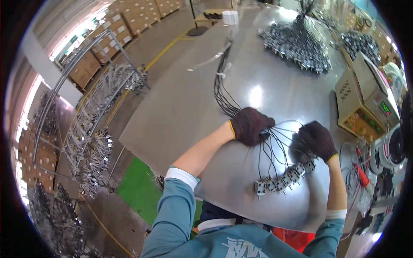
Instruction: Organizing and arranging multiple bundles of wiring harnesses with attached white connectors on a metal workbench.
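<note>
My left hand, in a dark knitted glove, is closed round a bundle of thin black cables. The bundle runs from the far side of the metal table into this hand, and its strands fan out below the fingers. Small silvery box-shaped connectors on the strand ends lie in a slanting row on the table in front of me. My right hand, gloved alike, is curled at the row's right end, where one cable arches over to it. Its fingertips are partly hidden, and one connector sits just below it.
A large heap of similar connectors stands at the table's far side. On the right are a beige instrument with a lit display, red-handled leads and a white reel. Left of the table, a metal rack carries many hanging cables.
</note>
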Tool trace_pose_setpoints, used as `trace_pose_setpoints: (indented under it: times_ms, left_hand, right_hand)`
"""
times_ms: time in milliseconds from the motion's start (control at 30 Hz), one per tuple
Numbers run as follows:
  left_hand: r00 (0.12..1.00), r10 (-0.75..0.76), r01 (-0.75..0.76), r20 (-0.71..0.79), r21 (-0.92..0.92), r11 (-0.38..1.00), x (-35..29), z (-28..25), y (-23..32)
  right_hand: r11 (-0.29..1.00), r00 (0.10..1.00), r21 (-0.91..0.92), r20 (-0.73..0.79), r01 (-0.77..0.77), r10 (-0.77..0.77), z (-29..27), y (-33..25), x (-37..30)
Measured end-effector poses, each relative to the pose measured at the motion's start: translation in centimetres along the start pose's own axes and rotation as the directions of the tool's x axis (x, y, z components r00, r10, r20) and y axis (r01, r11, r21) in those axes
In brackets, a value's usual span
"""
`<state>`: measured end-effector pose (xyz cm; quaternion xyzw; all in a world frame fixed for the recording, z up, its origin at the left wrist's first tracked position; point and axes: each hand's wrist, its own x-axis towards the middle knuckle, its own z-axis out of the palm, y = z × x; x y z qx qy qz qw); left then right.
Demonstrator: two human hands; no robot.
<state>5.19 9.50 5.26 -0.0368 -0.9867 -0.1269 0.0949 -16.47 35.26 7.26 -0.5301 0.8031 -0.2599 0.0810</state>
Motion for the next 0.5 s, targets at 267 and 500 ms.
trace_pose_setpoints:
  times_ms: [267,500]
  left_hand:
    - [0.999,-0.019,0.021,0.044,-0.042,0.999,0.1,-0.6,-0.1]
    - [0.996,0.085,-0.085,-0.001,-0.001,0.996,0.3,0.4,-1.1]
  right_hand:
    - [0.987,0.998,0.159,0.065,0.002,-0.012,-1.9,-0.6,-3.8]
    - [0.905,0.99,0.42,-0.08,-0.071,0.114,0.6,-1.8,-6.0]
